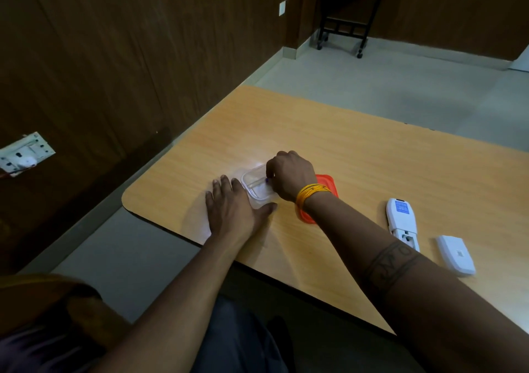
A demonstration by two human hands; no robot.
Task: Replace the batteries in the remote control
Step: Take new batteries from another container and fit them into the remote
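Right hand (289,174) reaches curled into a clear plastic container (257,189); whether it grips anything is unclear. Left hand (233,206) lies flat, open, bracing it. The remote control (402,222) lies face-down on the wooden table (372,158), lengthwise toward the far edge, battery bay nearest; its cover (456,254) is beside it.

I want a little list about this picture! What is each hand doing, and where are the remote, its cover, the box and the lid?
left hand: flat on the table, touching the side of the clear box
right hand: fingers reaching into the clear box; whether they hold something cannot be told
remote: white, lying on its front, battery slot open, to the right
battery cover: white, lying apart, right of the remote
orange lid: off the box, on the table under the right wrist
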